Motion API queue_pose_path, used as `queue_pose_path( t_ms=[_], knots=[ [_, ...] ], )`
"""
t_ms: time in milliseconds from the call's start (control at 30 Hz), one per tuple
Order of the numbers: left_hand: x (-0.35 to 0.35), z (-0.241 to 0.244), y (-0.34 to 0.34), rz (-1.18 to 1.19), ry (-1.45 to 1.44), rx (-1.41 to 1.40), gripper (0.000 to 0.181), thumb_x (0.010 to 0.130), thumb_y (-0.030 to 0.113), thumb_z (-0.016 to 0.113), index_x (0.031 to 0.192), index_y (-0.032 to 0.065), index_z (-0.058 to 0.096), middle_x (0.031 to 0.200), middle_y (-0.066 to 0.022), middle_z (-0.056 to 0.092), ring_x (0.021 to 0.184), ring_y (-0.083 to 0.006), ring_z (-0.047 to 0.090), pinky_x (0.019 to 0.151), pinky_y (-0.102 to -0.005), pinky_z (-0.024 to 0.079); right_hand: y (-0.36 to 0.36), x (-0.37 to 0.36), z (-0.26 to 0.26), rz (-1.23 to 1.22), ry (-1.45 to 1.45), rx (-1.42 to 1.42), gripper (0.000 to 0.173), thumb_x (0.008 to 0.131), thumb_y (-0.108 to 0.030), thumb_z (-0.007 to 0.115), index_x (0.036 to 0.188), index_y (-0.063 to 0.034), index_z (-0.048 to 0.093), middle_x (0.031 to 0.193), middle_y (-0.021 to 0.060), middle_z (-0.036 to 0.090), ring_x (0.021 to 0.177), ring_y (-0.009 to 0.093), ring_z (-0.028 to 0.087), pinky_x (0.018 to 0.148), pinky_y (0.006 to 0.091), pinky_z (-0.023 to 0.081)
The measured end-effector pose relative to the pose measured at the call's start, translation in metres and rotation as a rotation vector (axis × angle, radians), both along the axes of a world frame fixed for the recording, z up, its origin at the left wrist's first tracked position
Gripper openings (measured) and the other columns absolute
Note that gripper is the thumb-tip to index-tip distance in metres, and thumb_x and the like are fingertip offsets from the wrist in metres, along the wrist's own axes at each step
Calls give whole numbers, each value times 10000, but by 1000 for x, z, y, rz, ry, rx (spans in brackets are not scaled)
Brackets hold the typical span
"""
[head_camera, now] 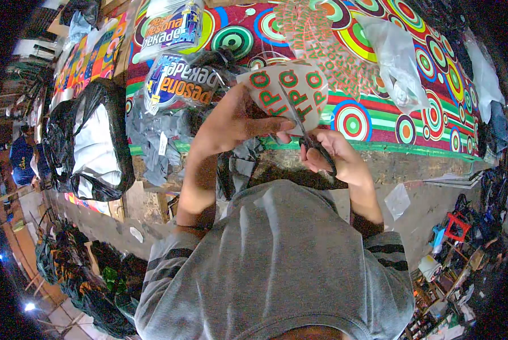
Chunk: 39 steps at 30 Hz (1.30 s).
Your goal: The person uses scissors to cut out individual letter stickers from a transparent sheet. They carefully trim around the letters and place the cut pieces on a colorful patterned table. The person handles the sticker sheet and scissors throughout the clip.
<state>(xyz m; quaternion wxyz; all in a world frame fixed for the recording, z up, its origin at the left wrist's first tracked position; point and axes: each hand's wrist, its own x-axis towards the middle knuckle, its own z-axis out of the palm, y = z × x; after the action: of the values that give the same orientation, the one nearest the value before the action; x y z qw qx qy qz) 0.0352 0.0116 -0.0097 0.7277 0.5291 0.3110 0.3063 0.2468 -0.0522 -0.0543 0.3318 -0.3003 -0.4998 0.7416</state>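
My left hand (254,119) grips the lower left part of a translucent printed sheet (266,95) with rows of green, orange-edged letters. Scissors (320,155) with black handles are in my right hand (332,153), its fingers through the loops. Their blades point up and to the left, lying across the sheet between two columns of letters. Both hands are raised near the front edge of the table. Beyond them, a heap of clear strips with orange lettering (309,38) lies on the patterned cover.
A table (356,119) wears a circle-patterned cover. Printed transfers in clear plastic (181,85) and grey cloth pieces (160,148) lie left. A black plastic bag (126,170) with white contents stands farther left. A crumpled clear bag (396,63) lies right. Another person (22,159) is at far left.
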Motion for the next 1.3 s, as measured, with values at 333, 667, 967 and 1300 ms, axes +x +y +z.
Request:
queue_pose_path(
  t_ms=[333,667,967,1300],
  knots=[
    [-5,-5,-6,118,88,-46,253,841,89,621,1049,-24,530,896,-75,637,701,-141,626,629,-257,505,0,-2,12,-97,-138,-10,102,772,80,535,837,10,572,676,-39,517,624,38,465,527,201,333],
    [-12,-9,-9,46,118,-1,204,858,124,608,874,-75,569,769,-103,624,693,-185,644,615,-276,513,-2,0,0,-47,-91,-81,189,798,-98,638,909,9,529,758,14,551,639,84,500,547,222,388],
    [-13,-10,-9,30,135,-53,216,848,132,620,826,-77,569,728,-110,610,651,-202,647,593,-276,506,3,3,8,11,-86,-103,153,789,8,589,938,19,556,770,3,568,659,61,508,533,200,378],
    [-15,-9,-6,-22,135,-17,194,856,125,604,856,-69,595,748,-118,628,631,-189,642,578,-271,496,2,4,5,-4,-143,-119,120,792,-5,606,903,27,574,749,-19,556,674,57,507,555,207,391]
  ],
)
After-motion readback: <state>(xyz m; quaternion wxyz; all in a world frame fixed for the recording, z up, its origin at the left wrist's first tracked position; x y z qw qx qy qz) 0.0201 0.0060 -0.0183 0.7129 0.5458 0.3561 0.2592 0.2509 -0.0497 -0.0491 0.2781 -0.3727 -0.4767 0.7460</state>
